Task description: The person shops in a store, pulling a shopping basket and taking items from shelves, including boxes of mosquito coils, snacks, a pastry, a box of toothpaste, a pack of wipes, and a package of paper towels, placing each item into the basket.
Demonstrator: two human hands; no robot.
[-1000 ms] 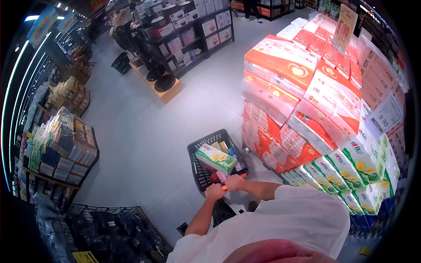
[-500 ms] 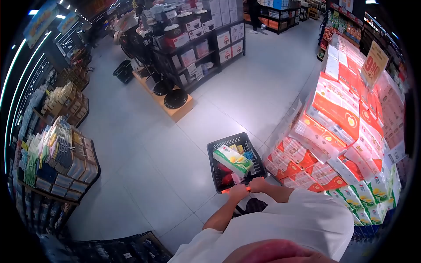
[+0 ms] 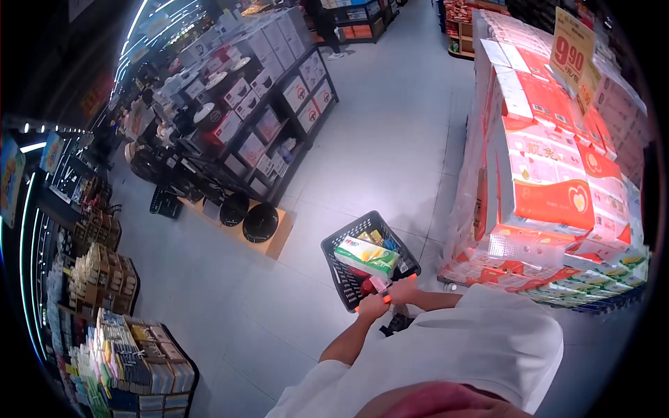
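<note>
Side by side, my left hand (image 3: 374,306) and my right hand (image 3: 403,290) are wrapped round the orange handle (image 3: 412,278) of a black shopping basket (image 3: 336,270). The basket is in front of me, above or on the floor; I cannot tell which. Across the top of its load lies a green and white tissue pack (image 3: 366,256). Yellow and blue packages show behind that pack. A red item (image 3: 367,285) and a pink one (image 3: 379,282) are at the near end, partly hidden by my hands.
Stacked red and white tissue packs (image 3: 550,177) with a price sign (image 3: 573,52) rise close on my right. Ahead left stands a black shelf unit (image 3: 279,160) beside pans on a wooden plinth (image 3: 283,233). Folded towels (image 3: 118,355) fill a left stand. A person (image 3: 325,28) stands far ahead.
My view has swung, so the left shelves sit lower and further left and the tissue stack looks closer. Both hands keep hold of the basket handle, which is tilted differently.
</note>
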